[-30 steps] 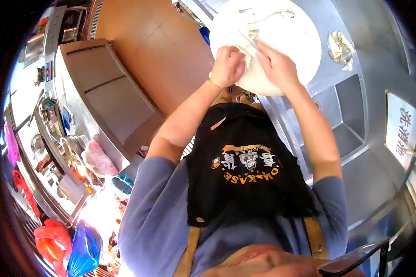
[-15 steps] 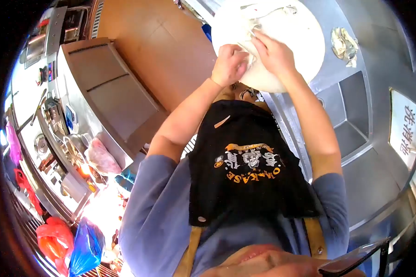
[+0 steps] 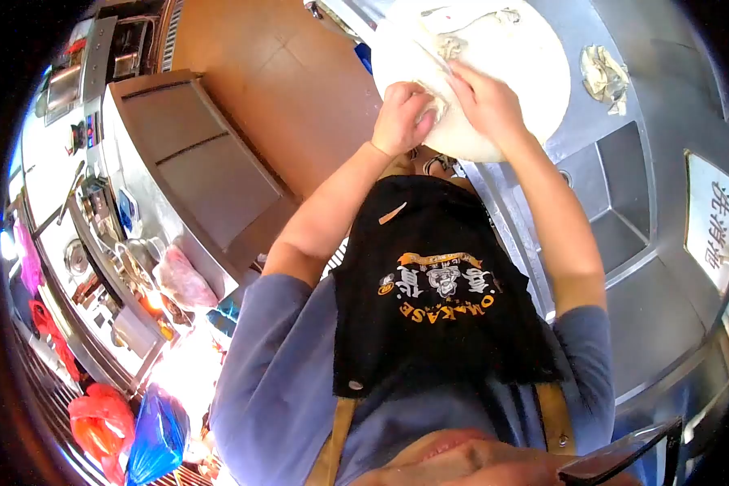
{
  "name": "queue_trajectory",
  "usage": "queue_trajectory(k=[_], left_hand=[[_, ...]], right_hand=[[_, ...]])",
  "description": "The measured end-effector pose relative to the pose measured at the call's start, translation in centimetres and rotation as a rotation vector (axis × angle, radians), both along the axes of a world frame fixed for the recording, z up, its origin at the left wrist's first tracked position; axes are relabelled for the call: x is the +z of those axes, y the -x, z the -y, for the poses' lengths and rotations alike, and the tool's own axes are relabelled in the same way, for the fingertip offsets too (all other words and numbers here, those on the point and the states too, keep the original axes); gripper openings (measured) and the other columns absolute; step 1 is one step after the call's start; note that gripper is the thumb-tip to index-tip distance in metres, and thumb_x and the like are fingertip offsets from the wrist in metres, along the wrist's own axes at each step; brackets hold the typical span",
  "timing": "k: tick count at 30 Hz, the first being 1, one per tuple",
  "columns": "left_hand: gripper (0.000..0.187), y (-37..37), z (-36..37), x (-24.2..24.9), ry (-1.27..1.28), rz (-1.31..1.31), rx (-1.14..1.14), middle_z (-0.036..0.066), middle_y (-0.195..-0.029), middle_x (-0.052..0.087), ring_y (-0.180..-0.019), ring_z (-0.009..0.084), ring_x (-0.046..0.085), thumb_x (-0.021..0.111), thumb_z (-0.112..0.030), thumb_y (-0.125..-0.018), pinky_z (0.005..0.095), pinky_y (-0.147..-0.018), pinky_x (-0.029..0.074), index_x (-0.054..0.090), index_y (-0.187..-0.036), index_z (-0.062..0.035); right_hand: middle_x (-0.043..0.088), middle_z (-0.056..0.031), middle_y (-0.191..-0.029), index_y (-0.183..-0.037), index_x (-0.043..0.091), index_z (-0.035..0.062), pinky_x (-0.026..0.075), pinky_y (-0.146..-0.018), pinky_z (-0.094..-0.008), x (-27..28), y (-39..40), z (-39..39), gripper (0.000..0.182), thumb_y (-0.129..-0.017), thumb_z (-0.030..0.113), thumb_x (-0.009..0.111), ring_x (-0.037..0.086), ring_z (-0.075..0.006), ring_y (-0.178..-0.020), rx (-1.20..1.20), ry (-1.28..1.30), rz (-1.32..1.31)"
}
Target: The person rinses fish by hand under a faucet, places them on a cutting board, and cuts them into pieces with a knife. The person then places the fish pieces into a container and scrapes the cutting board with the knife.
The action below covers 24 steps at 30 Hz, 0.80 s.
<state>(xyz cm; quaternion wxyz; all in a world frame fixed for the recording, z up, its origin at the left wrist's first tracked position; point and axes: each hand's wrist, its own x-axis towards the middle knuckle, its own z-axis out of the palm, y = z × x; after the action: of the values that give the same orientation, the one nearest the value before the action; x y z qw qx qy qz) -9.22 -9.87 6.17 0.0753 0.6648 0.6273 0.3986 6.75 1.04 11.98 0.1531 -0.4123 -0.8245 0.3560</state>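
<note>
A round white cutting board (image 3: pixel 535 89) lies under both hands. On its left part, my left hand (image 3: pixel 402 117) is closed with bent fingers around a pale, soft-looking piece (image 3: pixel 437 105); its kind cannot be made out. My right hand (image 3: pixel 488 101) is closed on what looks like a knife (image 3: pixel 439 61), its thin blade pointing away to the upper left and washed out by glare. The handle is hidden in the hand. Just beyond the blade sits a small pale, crumpled heap (image 3: pixel 450 45). More whitish strips (image 3: pixel 470 14) lie along the board's far edge.
A crumpled, pale cloth (image 3: pixel 604 79) lies on the steel counter right of the board. Steel sink basins (image 3: pixel 624 186) are beside my right arm. Leftward, across the brown floor (image 3: pixel 251 65), stands a steel cabinet (image 3: pixel 211 170). Red (image 3: pixel 101 421) and blue (image 3: pixel 158 437) plastic bags are lower left.
My right hand has shifted slightly to the right and nearer me. The blade and the small heap show more plainly now. My left hand stays almost in place, still holding the pale piece.
</note>
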Motion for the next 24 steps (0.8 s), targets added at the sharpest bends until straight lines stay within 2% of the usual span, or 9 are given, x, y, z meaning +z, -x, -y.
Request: queue_trajectory(k=[3, 5, 9, 10, 12, 15, 18, 20, 24], left_hand=[[0.018, 0.0, 0.2, -1.2, -0.015, -0.007, -0.008, 0.009, -0.091, 0.061, -0.089, 0.0328, 0.058, 0.072, -0.005, -0.071, 0.0393, -0.080, 0.050, 0.068, -0.089, -0.0050], [0.016, 0.0, 0.0, -1.7, -0.012, -0.007, 0.007, 0.009, -0.089, 0.061, -0.088, 0.0321, 0.058, 0.071, -0.004, -0.070, 0.0387, -0.078, 0.051, 0.068, -0.086, -0.0057], [0.016, -0.1, 0.2, -1.3, 0.022, -0.037, -0.033, 0.009, -0.091, 0.062, -0.090, 0.0306, 0.059, 0.071, -0.004, -0.070, 0.0386, -0.080, 0.051, 0.069, -0.086, -0.0058], [0.017, 0.0, 0.2, -1.1, 0.013, -0.031, -0.055, 0.009, -0.092, 0.062, -0.091, 0.0306, 0.059, 0.071, -0.004, -0.070, 0.0386, -0.081, 0.051, 0.069, -0.087, -0.0059], [0.019, 0.2, 0.3, -0.5, 0.018, 0.004, -0.096, 0.009, -0.095, 0.062, -0.093, 0.0305, 0.059, 0.071, -0.004, -0.072, 0.0382, -0.082, 0.051, 0.069, -0.090, -0.0064], [0.017, 0.4, 1.1, -0.6, 0.026, 0.036, -0.008, 0.009, -0.095, 0.062, -0.094, 0.0309, 0.059, 0.072, -0.005, -0.073, 0.0387, -0.082, 0.051, 0.068, -0.090, -0.0062], [0.015, 0.3, 0.6, -1.6, 0.009, 0.023, -0.031, 0.009, -0.092, 0.062, -0.092, 0.0301, 0.059, 0.072, -0.004, -0.071, 0.0389, -0.080, 0.051, 0.068, -0.086, -0.0059], [0.015, 0.4, 0.5, -1.5, -0.022, -0.008, -0.041, 0.008, -0.090, 0.062, -0.089, 0.0285, 0.060, 0.071, -0.004, -0.070, 0.0381, -0.078, 0.051, 0.068, -0.085, -0.0060], [0.015, 0.8, 0.4, -0.5, 0.042, -0.028, -0.126, 0.008, -0.092, 0.063, -0.090, 0.0293, 0.060, 0.071, -0.004, -0.072, 0.0380, -0.079, 0.051, 0.068, -0.086, -0.0061]], right_hand=[[0.070, -0.0158, -0.091, -0.123, 0.064, 0.0204, 0.053, -0.072, -0.0436, 0.9, -6.0, 4.3, 0.034, -0.097, 0.037, 0.051, 0.067, -0.0346, -0.083, 0.100, 0.064, 0.124], [0.070, -0.0157, -0.089, -0.125, 0.063, 0.0213, 0.053, -0.071, -0.0445, 0.4, -7.7, 6.1, 0.034, -0.097, 0.037, 0.050, 0.067, -0.0356, -0.081, 0.085, -0.046, 0.068], [0.070, -0.0152, -0.089, -0.123, 0.064, 0.0210, 0.053, -0.070, -0.0451, -2.4, -1.7, 3.2, 0.034, -0.097, 0.038, 0.050, 0.067, -0.0360, -0.081, 0.111, 0.025, 0.135], [0.070, -0.0148, -0.090, -0.121, 0.066, 0.0206, 0.053, -0.070, -0.0447, -3.2, 0.6, 1.5, 0.033, -0.097, 0.038, 0.050, 0.067, -0.0359, -0.081, 0.049, 0.008, 0.027], [0.070, -0.0146, -0.090, -0.120, 0.066, 0.0199, 0.053, -0.070, -0.0445, -1.8, 1.7, 0.6, 0.033, -0.097, 0.038, 0.051, 0.067, -0.0356, -0.081, -0.001, -0.011, -0.008], [0.070, -0.0147, -0.090, -0.118, 0.067, 0.0190, 0.053, -0.070, -0.0443, 0.4, -2.2, 2.1, 0.032, -0.096, 0.036, 0.054, 0.067, -0.0352, -0.083, -0.011, -0.076, -0.015], [0.070, -0.0141, -0.091, -0.120, 0.066, 0.0198, 0.053, -0.070, -0.0449, 1.2, -6.2, 5.4, 0.031, -0.095, 0.035, 0.054, 0.067, -0.0352, -0.083, 0.101, 0.057, 0.119], [0.070, -0.0134, -0.093, -0.121, 0.065, 0.0205, 0.053, -0.071, -0.0456, -0.1, -6.6, 6.5, 0.031, -0.095, 0.035, 0.055, 0.067, -0.0350, -0.082, 0.077, -0.077, 0.079], [0.071, -0.0126, -0.094, -0.122, 0.065, 0.0193, 0.053, -0.071, -0.0458, -2.3, 0.2, 2.3, 0.031, -0.095, 0.033, 0.055, 0.067, -0.0341, -0.082, 0.076, 0.052, 0.114]])
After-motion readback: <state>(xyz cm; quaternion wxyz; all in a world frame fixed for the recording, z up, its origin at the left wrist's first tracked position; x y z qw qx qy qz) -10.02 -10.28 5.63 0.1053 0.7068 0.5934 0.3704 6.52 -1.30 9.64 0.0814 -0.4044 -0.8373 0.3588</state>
